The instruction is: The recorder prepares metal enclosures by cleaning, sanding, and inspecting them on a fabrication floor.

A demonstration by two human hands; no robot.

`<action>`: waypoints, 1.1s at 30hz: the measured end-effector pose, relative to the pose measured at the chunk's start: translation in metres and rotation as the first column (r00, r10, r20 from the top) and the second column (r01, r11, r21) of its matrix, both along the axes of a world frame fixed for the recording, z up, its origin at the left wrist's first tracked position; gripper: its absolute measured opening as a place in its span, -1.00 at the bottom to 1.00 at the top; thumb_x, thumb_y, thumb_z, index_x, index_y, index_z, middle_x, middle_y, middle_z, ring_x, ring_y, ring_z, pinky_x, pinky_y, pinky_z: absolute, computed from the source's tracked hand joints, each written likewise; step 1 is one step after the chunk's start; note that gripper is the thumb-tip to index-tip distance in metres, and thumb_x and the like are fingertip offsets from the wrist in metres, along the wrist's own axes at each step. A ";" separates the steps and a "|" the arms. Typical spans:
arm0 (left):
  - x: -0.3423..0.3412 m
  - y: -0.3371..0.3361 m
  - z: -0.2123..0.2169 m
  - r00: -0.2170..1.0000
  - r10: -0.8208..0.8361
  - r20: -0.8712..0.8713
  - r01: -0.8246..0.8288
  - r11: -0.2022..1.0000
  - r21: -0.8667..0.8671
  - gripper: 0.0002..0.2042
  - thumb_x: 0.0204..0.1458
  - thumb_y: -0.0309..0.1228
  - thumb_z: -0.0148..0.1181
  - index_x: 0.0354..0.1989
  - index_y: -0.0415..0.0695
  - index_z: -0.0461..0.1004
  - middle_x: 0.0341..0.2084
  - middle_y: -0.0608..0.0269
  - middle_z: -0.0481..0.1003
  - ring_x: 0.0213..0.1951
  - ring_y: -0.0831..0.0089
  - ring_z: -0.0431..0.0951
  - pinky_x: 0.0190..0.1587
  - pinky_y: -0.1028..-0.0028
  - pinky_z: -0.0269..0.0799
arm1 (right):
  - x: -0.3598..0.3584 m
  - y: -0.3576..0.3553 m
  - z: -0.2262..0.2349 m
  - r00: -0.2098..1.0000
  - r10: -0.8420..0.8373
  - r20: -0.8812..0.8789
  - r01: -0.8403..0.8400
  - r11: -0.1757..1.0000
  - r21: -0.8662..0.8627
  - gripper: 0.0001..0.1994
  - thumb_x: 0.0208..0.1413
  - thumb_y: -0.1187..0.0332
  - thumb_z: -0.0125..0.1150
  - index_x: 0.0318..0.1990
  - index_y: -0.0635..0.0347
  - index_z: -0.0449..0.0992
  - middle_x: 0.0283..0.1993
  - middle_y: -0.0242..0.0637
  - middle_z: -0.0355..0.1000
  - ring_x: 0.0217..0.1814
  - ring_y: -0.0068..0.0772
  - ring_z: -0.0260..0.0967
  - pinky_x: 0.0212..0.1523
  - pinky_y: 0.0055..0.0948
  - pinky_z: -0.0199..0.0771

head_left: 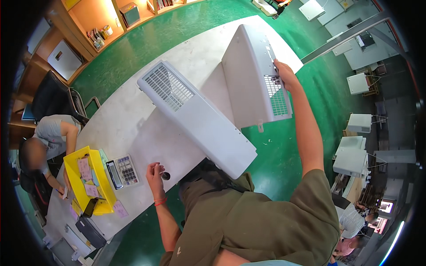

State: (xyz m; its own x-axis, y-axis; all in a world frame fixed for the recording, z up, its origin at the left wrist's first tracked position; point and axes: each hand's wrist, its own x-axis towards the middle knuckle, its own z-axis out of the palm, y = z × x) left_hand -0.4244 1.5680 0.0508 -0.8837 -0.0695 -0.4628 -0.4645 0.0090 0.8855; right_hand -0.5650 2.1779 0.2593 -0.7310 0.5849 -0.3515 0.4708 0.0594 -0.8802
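Note:
My right hand (286,74) grips the right edge of a grey casing panel (246,75) that stands on edge at the table's far side. This panel has a grille low on its right face and a small tab at its bottom corner. A second light grey casing panel (208,137), with a grille at its far end, lies slantwise across the table, its near end close to my body. Beside a small black round thing (165,176), my left hand (155,179) hovers at the table's near edge with fingers loosely bent and no object visible in them. A red cord circles that wrist.
On the white table (191,53), a calculator (123,171) sits beside a yellow bin (95,177) holding pink slips. A co-worker (55,133) sits at the left. Black chair (57,97) and shelves (97,22) stand beyond; more grey casings (350,155) are at the right.

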 end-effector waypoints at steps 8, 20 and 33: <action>0.010 0.012 -0.005 0.997 0.062 0.042 -0.063 0.998 0.029 -0.79 0.36 -0.35 0.11 -0.07 -0.26 0.50 -0.34 0.20 0.55 -0.28 0.46 0.59 -0.19 0.49 0.53 | 0.004 0.020 -0.022 0.994 0.070 -0.079 -0.064 0.995 0.079 -0.52 0.45 0.02 0.03 0.06 0.35 0.56 -0.05 -0.21 0.55 -0.06 -0.42 0.47 0.00 -0.36 0.51; 0.054 0.028 0.019 0.994 0.103 0.024 -0.097 0.978 -0.187 -0.79 0.34 -0.26 0.12 -0.07 -0.14 0.50 -0.32 0.24 0.57 -0.31 0.53 0.56 -0.26 0.46 0.45 | 0.036 0.034 -0.052 0.910 0.091 -0.405 -0.361 0.654 -0.665 -0.58 0.26 0.25 0.31 0.13 0.39 0.49 -0.10 -0.11 0.62 -0.22 -0.37 0.65 -0.17 -0.37 0.74; 0.245 0.198 0.029 0.873 0.484 0.056 -0.455 0.851 -0.261 -0.81 0.33 -0.30 0.16 -0.11 -0.17 0.54 -0.36 0.30 0.59 -0.33 0.53 0.59 -0.28 0.52 0.46 | 0.009 0.027 -0.090 0.838 0.226 -0.497 -0.546 0.354 -0.759 -0.62 0.00 0.46 0.23 -0.01 0.50 0.51 -0.13 0.06 0.61 -0.16 -0.09 0.61 0.05 -0.09 0.64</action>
State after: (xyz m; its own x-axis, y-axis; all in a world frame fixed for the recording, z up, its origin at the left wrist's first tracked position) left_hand -0.1797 1.7658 0.0799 -0.6596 -0.5804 -0.4776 -0.5638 -0.0382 0.8250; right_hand -0.5560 2.2046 0.1693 -0.9332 -0.2770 -0.2288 0.3583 -0.6711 -0.6490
